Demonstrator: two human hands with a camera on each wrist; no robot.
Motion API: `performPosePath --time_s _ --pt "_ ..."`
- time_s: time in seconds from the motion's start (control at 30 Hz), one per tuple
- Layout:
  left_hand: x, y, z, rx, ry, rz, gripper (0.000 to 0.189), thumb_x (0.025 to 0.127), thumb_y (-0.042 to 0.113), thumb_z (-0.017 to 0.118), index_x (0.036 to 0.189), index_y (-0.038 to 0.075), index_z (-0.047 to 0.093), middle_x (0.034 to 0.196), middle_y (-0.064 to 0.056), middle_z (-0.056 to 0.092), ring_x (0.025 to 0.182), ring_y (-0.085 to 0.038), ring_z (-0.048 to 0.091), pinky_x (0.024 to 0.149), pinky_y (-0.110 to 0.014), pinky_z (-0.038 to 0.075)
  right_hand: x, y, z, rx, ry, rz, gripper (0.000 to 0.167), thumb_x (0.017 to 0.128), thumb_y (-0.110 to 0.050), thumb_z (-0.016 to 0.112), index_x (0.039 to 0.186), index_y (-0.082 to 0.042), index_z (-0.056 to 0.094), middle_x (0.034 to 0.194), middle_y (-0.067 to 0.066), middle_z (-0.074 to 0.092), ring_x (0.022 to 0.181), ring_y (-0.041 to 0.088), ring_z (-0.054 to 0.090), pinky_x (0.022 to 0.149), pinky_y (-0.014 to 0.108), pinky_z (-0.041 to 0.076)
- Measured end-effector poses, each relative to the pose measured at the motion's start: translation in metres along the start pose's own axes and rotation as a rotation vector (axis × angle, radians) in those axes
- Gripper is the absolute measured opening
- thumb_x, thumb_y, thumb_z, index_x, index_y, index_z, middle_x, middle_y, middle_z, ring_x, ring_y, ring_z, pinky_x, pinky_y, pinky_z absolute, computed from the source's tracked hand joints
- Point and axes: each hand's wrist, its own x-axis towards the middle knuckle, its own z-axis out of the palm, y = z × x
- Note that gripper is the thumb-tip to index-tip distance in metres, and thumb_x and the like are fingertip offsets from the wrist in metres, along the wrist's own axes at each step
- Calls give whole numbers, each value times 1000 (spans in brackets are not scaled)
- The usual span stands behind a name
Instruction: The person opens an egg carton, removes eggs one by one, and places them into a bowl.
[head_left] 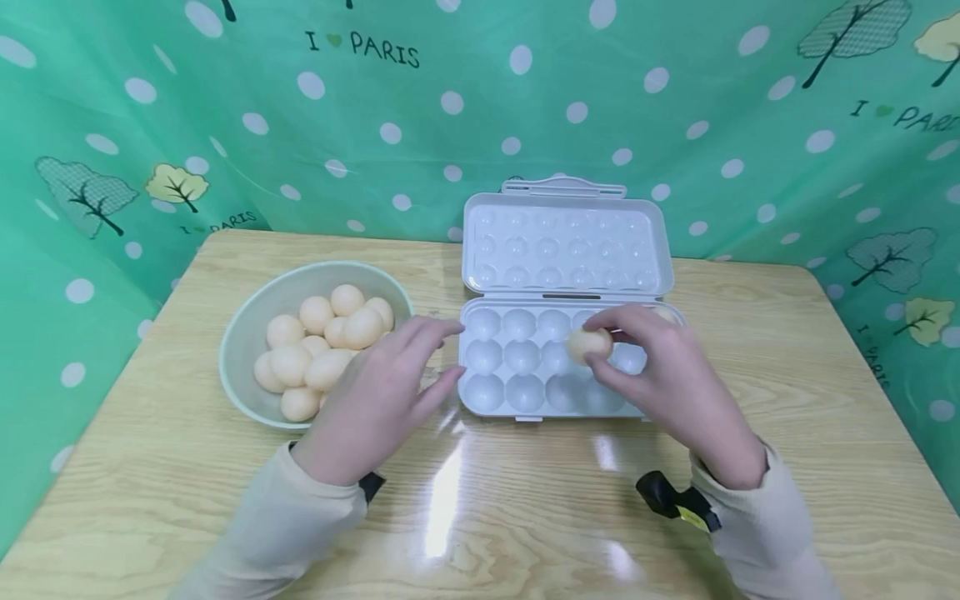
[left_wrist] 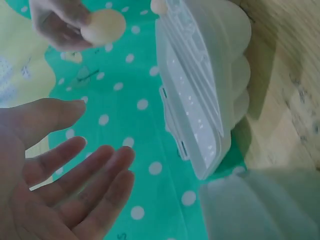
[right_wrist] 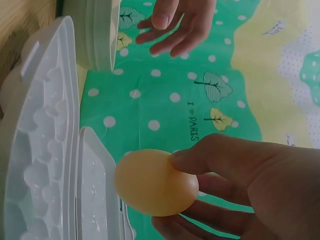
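Note:
My right hand [head_left: 660,362] pinches an egg [right_wrist: 156,182] between thumb and fingers, above the pale plastic egg carton [head_left: 525,393]. In the head view, the carton lies with its lid [head_left: 567,246] raised against the curtain. Its visible cups are round hollows in rows. One more egg [head_left: 664,314] shows in the back right corner, partly hidden behind my right hand. My left hand [head_left: 378,392] hovers between the bowl and the carton, its fingers spread and holding nothing. Left of it, a pale green bowl [head_left: 243,367] contains several eggs [head_left: 291,365], some hidden by that hand.
A wooden table [head_left: 525,517] carries both containers, with the bowl at the left and the carton right of centre. Behind and beside it hangs a green dotted curtain [head_left: 480,133]. Dark wrist straps [head_left: 678,500] sit at both sleeves.

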Motion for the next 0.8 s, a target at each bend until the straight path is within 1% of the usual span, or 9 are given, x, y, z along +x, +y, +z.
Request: performPosePath --time_s 0.07,0.17,0.3,0.37,0.43,0.53,0.63,0.73,0.8 --pt "1 3 3 -2 0 12 38 90 19 73 124 7 60 114 -7 66 94 -23 68 73 -34 60 0 -3 2 16 -5 -18 27 80 2 78 104 -4 69 104 4 70 96 17 65 83 39 56" --pt "0 6 6 -14 -6 25 38 91 19 73 124 8 59 115 -5 66 94 -21 68 74 -33 60 -1 -8 8 51 -19 -64 28 79 2 78 104 -5 68 103 2 69 96 14 63 83 36 56" --pt "-2 8 9 -36 -26 15 39 92 22 72 126 8 58 117 -5 65 99 -20 68 80 -33 60 -2 -17 17 105 -43 -132 28 80 2 78 104 -7 68 101 -2 69 95 10 62 84 32 56" --pt "-2 9 11 -43 -38 17 41 91 22 73 127 8 58 117 -5 65 96 -19 67 79 -32 60 -2 -21 22 128 -50 -155 28 80 1 78 104 -9 68 101 -4 69 95 9 62 84 30 56" --pt "-2 10 13 -43 -42 34 44 89 23 76 126 8 58 116 -5 65 94 -18 67 77 -30 60 -3 -24 26 143 -53 -168 28 80 -1 78 105 -9 68 101 -4 68 94 9 62 84 30 56" --pt "-2 12 17 -53 -43 87 49 84 21 80 126 7 57 114 -5 65 92 -16 66 75 -27 59 -4 -29 31 156 -62 -161 27 82 -4 78 106 -9 67 101 -5 68 93 7 61 82 28 55" --pt "-2 14 21 -62 -37 137 52 81 18 83 125 7 57 114 -4 65 97 -17 66 79 -27 59 -6 -33 35 167 -73 -134 28 83 -8 79 108 -9 67 102 -6 68 93 6 61 81 27 56" --pt "-2 14 23 -76 -27 163 50 80 16 83 122 6 57 114 -5 65 101 -17 66 84 -27 58 -7 -37 36 185 -80 -104 27 85 -10 78 109 -10 66 104 -6 68 96 6 62 83 28 57" --pt "-2 14 25 -91 -16 176 48 80 14 83 120 5 58 112 -5 66 101 -17 66 85 -27 58 -7 -38 36 210 -82 -87 27 85 -10 78 109 -10 66 106 -5 68 98 7 63 85 28 58"
